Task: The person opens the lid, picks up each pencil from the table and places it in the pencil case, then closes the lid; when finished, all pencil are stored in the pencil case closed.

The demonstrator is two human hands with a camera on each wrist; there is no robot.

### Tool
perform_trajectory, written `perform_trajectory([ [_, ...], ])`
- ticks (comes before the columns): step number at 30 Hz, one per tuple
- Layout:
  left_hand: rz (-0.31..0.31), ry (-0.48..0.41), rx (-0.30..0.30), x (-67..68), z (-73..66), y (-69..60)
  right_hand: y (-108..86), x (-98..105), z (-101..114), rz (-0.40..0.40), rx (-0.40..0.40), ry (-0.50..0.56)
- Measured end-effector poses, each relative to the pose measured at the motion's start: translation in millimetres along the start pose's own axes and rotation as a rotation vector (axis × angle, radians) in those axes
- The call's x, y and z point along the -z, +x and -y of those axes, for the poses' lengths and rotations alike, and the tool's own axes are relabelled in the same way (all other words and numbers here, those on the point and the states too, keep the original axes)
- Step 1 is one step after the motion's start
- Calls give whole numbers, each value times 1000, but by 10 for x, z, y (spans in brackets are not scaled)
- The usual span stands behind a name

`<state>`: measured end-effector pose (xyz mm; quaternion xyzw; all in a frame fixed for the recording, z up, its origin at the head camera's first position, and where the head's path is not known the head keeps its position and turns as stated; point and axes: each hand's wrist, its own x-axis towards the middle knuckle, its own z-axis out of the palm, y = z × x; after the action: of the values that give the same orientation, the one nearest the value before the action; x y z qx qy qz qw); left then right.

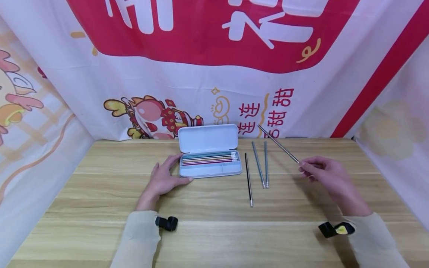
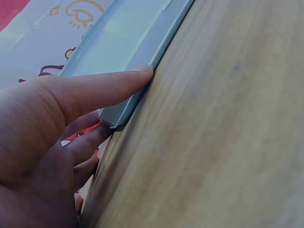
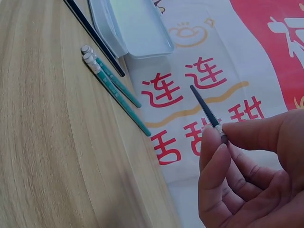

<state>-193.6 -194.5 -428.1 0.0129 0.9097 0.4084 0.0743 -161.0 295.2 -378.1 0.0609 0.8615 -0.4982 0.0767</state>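
Note:
A light blue pencil case (image 1: 201, 171) lies with its lid (image 1: 208, 139) raised, and several pencils (image 1: 207, 159) rest in its back compartment. My left hand (image 1: 162, 180) grips the case's left end, thumb along the front edge and fingers around the side and back. In the right wrist view my right hand (image 3: 251, 166) pinches a black pencil (image 3: 205, 105) at its eraser end between thumb and fingers. That pencil is held up off the table, its far end pointing to the back left. The compartments are out of sight in the left wrist view.
Right of the case, another black pencil (image 1: 248, 178) lies on the wooden table (image 1: 214, 238). Two green-blue pencils (image 3: 116, 92) lie beside it, eraser ends toward me in the head view. A printed cloth (image 1: 201, 85) hangs along the table's back edge.

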Motion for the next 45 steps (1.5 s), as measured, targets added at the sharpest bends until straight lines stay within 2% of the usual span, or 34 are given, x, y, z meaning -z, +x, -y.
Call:
perform_trajectory([
  [10,-2,2,5,13,-6,-19,135,-266,232,80,16,-54],
  [21,5,8,18,10,-5,-4,390,-754,623,141,150,-170],
  [25,6,16,18,7,-2,0,497,-945,699,168,214,-231],
  [30,1,16,18,1,-10,3,576,-1126,736,203,233,-247],
  [37,-1,10,20,-8,-24,1,651,-1239,720,210,243,-231],
  [45,-2,1,26,-7,-24,0,700,-1281,791,213,215,-224],
])
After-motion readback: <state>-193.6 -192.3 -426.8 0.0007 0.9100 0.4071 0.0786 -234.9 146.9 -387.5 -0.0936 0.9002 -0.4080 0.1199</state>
